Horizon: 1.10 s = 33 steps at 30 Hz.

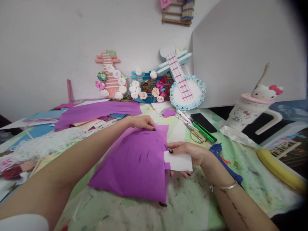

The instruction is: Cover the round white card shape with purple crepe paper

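Two hands work at a purple sheet (139,163) near the middle of the worktop (187,208): the left hand (144,122) pinches its far edge, thumb on top, while the right hand (189,152) grips a white card (179,163) at its right edge — thumb above, fingers below. Good handling probably means gentle, even tension — card held square, purple surface smoothed without creasing.

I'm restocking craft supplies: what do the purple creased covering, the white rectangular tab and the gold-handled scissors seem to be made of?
Purple creased covering: probably thin matte paper, perhaps crepe, given soft folds and no shine.
White rectangular tab: likely smooth matte card, since it looks flat with straight edges.
Gold-handled scissors: apparently shiny metal, as the loops glint; possibly plated.
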Available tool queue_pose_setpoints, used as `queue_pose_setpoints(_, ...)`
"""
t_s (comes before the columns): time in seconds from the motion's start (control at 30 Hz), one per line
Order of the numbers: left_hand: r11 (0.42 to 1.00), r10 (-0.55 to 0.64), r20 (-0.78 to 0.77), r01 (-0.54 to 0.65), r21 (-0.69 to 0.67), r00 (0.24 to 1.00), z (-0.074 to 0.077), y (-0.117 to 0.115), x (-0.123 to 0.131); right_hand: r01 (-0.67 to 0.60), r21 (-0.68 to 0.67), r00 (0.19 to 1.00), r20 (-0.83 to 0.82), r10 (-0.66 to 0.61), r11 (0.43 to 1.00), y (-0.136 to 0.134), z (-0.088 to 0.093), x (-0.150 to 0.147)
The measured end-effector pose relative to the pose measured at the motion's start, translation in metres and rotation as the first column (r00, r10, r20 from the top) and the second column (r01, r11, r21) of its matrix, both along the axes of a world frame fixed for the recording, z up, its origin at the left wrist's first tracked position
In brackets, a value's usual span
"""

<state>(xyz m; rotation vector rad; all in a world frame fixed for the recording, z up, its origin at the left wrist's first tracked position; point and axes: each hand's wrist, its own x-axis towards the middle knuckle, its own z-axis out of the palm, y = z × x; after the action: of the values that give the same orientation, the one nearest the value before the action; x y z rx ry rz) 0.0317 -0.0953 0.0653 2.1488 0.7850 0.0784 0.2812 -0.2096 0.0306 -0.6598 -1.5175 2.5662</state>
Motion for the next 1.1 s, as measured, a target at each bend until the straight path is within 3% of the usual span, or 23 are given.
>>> queue_pose_setpoints(0.2, 0.995, 0.014, 0.038, -0.018, 0.097, 0.999, 0.010, -0.008, 0.000, -0.004, -0.023, 1.000, -0.020, 0.003, 1.000, 0.003, 0.002, 0.006)
queue_pose_setpoints(0.67, 0.988, 0.034, 0.040, -0.039, 0.149, 0.999, 0.004, -0.023, -0.006, -0.062, -0.058, 0.998, 0.002, 0.063, 0.996, 0.008, -0.012, 0.004)
queue_pose_setpoints(1.1, 0.994, 0.104, -0.125, -0.105, -0.003, 0.987, 0.000, -0.027, -0.002, -0.098, -0.051, 0.995, 0.008, 0.099, 0.994, 0.008, -0.014, 0.004)
